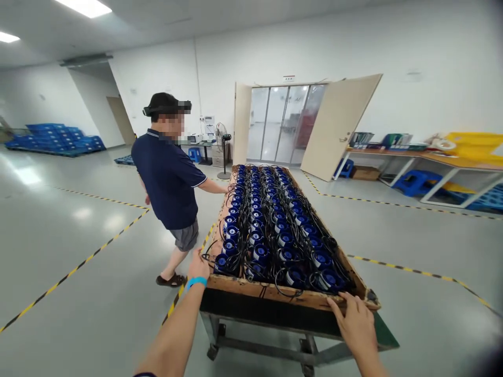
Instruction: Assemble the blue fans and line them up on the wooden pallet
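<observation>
A long wooden tray (271,291) rests on a dark green wheeled cart (283,317) in front of me. Rows of round blue devices (261,252) with coiled black cables fill the tray; their exact kind is unclear. At the near left corner, my left hand (199,266), with a blue wristband, is closed on the tray's edge. My right hand (356,320) grips the near rim towards the right corner, fingers over the top and thumb against the front board. Loops of cable hang over the near rim between my hands.
A person (167,173) in a dark shirt walks at the left, one hand at the tray's far left side. Beyond the cart, double doors (340,128) stand open before a strip curtain (279,123). A workbench (412,156) lines the right wall; a fan (225,152) stands near the doorway.
</observation>
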Available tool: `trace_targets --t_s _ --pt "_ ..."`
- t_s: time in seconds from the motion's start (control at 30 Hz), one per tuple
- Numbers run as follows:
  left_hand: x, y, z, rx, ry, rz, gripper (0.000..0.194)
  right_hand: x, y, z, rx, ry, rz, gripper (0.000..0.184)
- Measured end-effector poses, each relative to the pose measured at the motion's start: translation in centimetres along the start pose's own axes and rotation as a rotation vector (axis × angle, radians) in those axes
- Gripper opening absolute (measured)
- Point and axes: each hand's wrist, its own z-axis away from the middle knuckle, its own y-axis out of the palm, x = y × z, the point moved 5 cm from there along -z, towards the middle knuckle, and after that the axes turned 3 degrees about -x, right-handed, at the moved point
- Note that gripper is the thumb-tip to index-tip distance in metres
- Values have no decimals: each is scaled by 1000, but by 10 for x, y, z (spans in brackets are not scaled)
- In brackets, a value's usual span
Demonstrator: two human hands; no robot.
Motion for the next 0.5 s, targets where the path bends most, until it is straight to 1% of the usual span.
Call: trace_targets --t_s 0.13,0.23,0.37,0.43,0.5 --pt "-5 0 -2 -8 -15 28 41 8 -6 -3 -37 -44 12 83" --pt "-6 2 -1 -51 -15 40 41 6 -7 -1 -67 -46 9 83" --pt "-7 4 2 -114 -28 39 42 0 1 5 -77 -78 -14 78" --pt "-9 5 3 -118 -31 40 42 -3 4 7 -99 -82 -30 76" --pt "-12 6 3 -98 -32 41 40 -5 7 6 -120 -73 -42 74"
